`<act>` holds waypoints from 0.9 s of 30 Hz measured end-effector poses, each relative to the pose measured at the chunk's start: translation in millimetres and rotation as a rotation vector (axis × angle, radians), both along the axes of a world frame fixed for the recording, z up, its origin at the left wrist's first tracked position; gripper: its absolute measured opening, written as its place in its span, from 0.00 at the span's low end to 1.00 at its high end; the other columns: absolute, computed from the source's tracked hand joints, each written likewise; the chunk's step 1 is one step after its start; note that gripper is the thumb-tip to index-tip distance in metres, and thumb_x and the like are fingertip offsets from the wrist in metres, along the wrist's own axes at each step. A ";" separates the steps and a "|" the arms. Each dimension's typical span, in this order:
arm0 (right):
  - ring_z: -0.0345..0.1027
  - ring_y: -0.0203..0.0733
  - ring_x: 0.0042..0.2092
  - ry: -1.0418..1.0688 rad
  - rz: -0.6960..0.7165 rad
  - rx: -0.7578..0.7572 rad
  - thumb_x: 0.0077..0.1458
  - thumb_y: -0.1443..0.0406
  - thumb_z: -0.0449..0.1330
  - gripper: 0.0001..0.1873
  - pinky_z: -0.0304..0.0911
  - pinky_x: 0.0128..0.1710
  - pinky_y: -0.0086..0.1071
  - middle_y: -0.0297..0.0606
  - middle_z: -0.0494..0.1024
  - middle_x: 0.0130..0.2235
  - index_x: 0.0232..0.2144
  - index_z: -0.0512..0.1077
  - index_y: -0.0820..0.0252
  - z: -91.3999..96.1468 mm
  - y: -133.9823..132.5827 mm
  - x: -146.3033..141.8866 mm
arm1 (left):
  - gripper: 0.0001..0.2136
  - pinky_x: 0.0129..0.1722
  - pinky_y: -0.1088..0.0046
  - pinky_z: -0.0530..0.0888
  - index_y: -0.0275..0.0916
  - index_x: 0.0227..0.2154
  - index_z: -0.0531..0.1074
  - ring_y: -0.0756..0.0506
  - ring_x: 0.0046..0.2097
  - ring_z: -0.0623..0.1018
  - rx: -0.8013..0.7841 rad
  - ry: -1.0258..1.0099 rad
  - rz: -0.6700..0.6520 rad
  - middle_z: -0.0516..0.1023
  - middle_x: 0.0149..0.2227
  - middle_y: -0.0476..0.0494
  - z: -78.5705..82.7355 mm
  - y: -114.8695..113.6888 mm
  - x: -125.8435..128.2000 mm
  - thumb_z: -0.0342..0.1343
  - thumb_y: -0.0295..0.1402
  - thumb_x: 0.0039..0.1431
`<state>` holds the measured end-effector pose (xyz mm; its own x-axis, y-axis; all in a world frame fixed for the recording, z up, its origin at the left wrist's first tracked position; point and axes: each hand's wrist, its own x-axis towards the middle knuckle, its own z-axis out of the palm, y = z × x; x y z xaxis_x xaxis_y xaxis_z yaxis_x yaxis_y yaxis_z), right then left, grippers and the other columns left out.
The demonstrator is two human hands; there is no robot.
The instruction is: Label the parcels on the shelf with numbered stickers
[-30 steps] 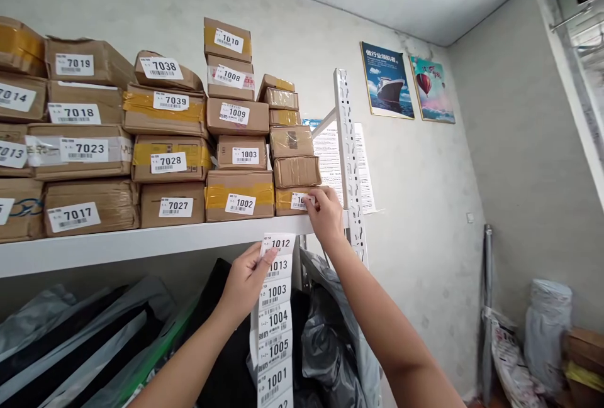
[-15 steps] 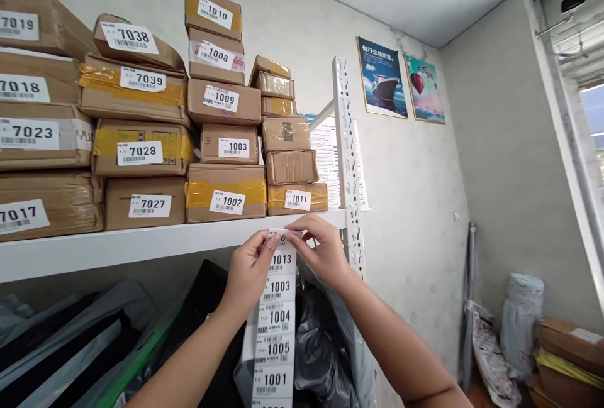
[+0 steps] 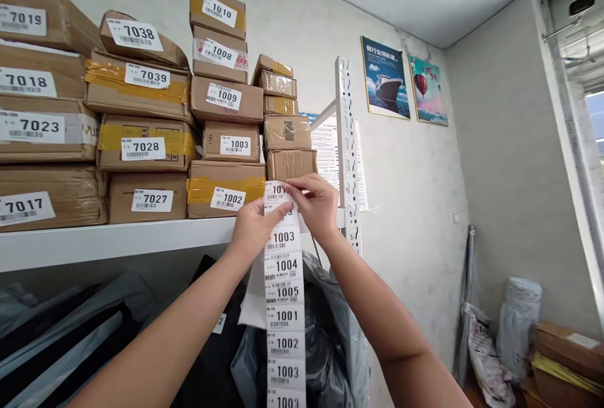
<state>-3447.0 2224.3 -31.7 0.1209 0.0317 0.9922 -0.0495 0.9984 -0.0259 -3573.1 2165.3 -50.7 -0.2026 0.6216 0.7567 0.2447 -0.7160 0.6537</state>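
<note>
A long strip of white number labels [image 3: 285, 317] hangs down from between my hands, printed with numbers such as 1003, 1004 and 1005. My left hand [image 3: 257, 222] pinches the strip near its top, thumb across the front. With thumb and fingertips, my right hand [image 3: 317, 204] grips the top label's right edge. Behind the hands, a plain cardboard box [image 3: 291, 164] shows in the right-hand stack; the box beneath it is hidden by the hands and strip. To the left sits a taped box [image 3: 226, 172] labelled 1002.
Stacked, labelled boxes [image 3: 146, 100] fill the white shelf [image 3: 117, 238]. A perforated upright [image 3: 349, 144] stands at its right end. Dark and grey plastic parcels [image 3: 325, 358] lie below. Posters [image 3: 387, 78] hang on the wall; more boxes [image 3: 569, 351] stand at lower right.
Both hands have risen with the label strip, now in front of the right-hand stack. More of the strip's lower length shows, and the 1011 box has become hidden.
</note>
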 end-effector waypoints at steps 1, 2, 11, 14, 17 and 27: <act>0.73 0.38 0.36 0.020 -0.017 0.014 0.58 0.63 0.64 0.04 0.71 0.32 0.33 0.36 0.79 0.34 0.33 0.80 0.52 5.5 4.3 -0.2 | 0.20 0.28 0.74 0.70 0.37 0.34 0.78 0.47 0.29 0.76 -0.036 0.025 0.032 0.80 0.31 0.45 0.0 -0.8 -2.9 0.69 0.48 0.46; 0.73 0.38 0.35 0.040 -0.050 0.024 0.58 0.63 0.63 0.04 0.71 0.33 0.34 0.36 0.78 0.35 0.34 0.80 0.53 11.2 9.5 0.0 | 0.19 0.27 0.74 0.69 0.37 0.31 0.78 0.47 0.28 0.75 -0.060 0.057 0.082 0.80 0.29 0.45 -0.7 -2.2 -5.7 0.69 0.49 0.46; 0.66 0.35 0.30 0.016 -0.592 0.038 0.57 0.66 0.64 0.16 0.68 0.30 0.35 0.42 0.73 0.44 0.48 0.75 0.55 45.1 34.3 10.7 | 0.21 0.40 0.70 0.70 0.38 0.20 0.72 0.44 0.42 0.75 0.122 0.250 0.176 0.76 0.40 0.42 -12.2 -16.6 -17.5 0.55 0.49 0.61; 0.68 0.40 0.34 0.110 -0.708 0.056 0.55 0.63 0.66 0.27 0.66 0.26 0.35 0.49 0.68 0.51 0.57 0.68 0.55 42.6 27.9 12.8 | 0.21 0.46 0.69 0.69 0.38 0.21 0.71 0.43 0.46 0.74 0.138 0.241 0.152 0.75 0.42 0.42 -11.9 -17.4 -17.9 0.53 0.48 0.63; 0.67 0.48 0.45 0.149 -0.693 0.175 0.60 0.61 0.61 0.19 0.70 0.36 0.40 0.48 0.70 0.48 0.53 0.70 0.56 41.6 26.5 14.9 | 0.22 0.48 0.67 0.69 0.38 0.20 0.70 0.43 0.44 0.75 0.122 0.267 0.137 0.75 0.38 0.42 -10.7 -18.0 -16.5 0.53 0.49 0.64; 0.63 0.53 0.52 -0.127 -0.753 0.291 0.63 0.65 0.54 0.15 0.65 0.49 0.49 0.46 0.75 0.52 0.50 0.73 0.56 44.1 43.6 24.7 | 0.21 0.45 0.69 0.70 0.39 0.21 0.71 0.44 0.43 0.74 0.186 0.276 0.176 0.74 0.36 0.44 -7.8 -19.3 -5.7 0.53 0.48 0.64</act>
<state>-3422.3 2267.9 12.4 -0.1070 -0.2745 0.9556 0.6234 0.7302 0.2795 -3578.9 2146.1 -58.5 -0.0665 0.4425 0.8943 0.5237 -0.7474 0.4088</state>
